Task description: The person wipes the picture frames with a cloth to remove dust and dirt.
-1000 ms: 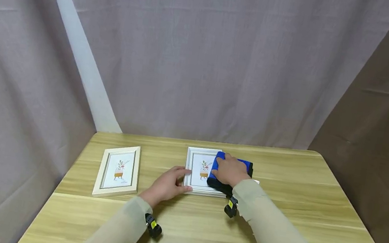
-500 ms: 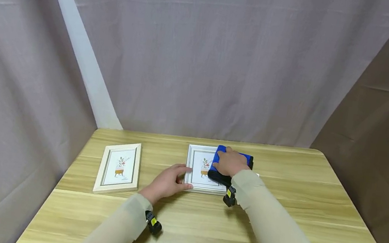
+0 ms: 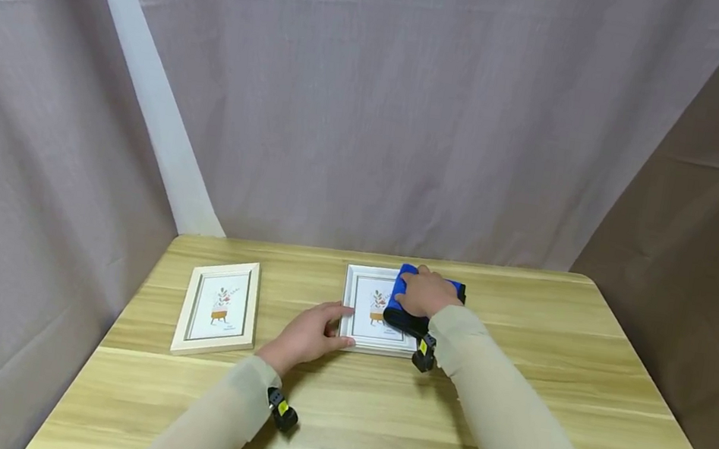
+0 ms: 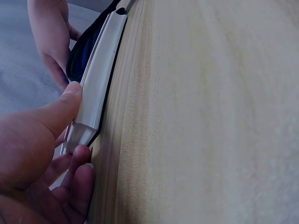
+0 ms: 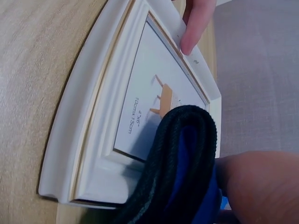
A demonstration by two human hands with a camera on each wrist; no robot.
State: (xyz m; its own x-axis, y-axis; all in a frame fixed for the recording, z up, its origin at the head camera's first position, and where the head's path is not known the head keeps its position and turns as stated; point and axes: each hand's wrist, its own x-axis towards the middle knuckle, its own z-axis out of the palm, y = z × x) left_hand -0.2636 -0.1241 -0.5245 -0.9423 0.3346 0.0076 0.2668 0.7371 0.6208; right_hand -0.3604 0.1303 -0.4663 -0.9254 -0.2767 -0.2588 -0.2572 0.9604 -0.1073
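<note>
In the head view, a white picture frame point(image 3: 349, 300) with a plant print lies face up near the table's back edge. My left hand point(image 3: 310, 331) holds its lower left corner. The left wrist view shows the thumb point(image 4: 70, 95) on the frame's side and curled fingers point(image 4: 83, 182) around the corner. My right hand point(image 3: 427, 294) grips a folded blue cloth point(image 3: 397, 293) with black edging, on the frame's right part. In the right wrist view, the cloth point(image 5: 187, 135) covers part of the print, and the frame's corner point(image 5: 93, 186) shows below it.
A second, cream picture frame point(image 3: 183, 315) with a similar print lies face up and slightly turned at the left of the wooden table point(image 3: 358, 431). Grey curtains point(image 3: 349, 100) hang behind the table, and a brown one point(image 3: 701, 249) on the right.
My right hand and the cloth have slid a little toward the frame's far edge. My left hand keeps its hold on the corner. The head view has shifted slightly.
</note>
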